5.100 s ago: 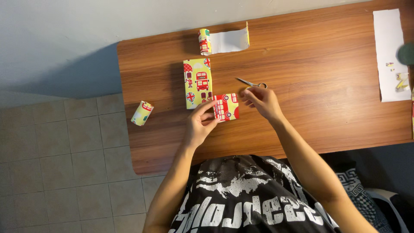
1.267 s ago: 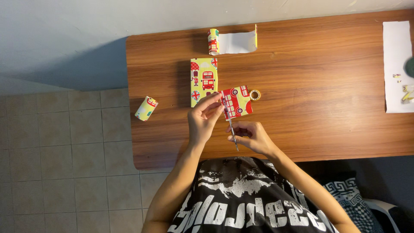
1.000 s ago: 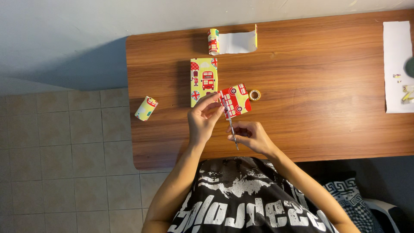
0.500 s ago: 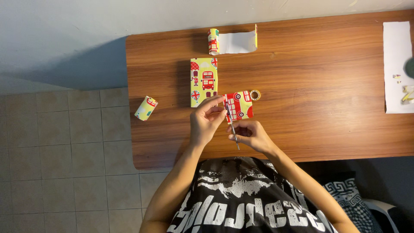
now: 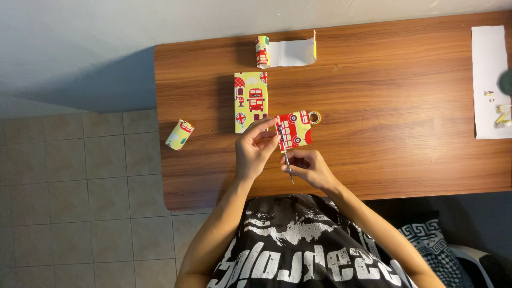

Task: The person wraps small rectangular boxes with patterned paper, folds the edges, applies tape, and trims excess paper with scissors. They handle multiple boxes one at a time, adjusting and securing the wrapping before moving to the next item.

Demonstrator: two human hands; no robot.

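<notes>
Yellow-and-red wrapping paper covers the small parcel that your left hand pinches at its left edge, thumb and forefinger closed on the paper. Your right hand is curled shut around the handles of the scissors, whose thin blades point up and away from you and meet the parcel's left edge just beside your left fingers; whether the blades are parted cannot be told at this size. The parcel lies flat on the wooden tabletop, slightly tilted. A small roll of tape touches its upper right corner. Just left of the parcel lies a taller wrapped box in the same paper, upright and close to your left fingertips. Beyond it, near the far edge, sits a partly unrolled roll of wrapping paper, white side up. A white sheet with paper scraps lies well apart at the far right. Another small paper roll rests on the tiled floor beside the tabletop's left edge.
</notes>
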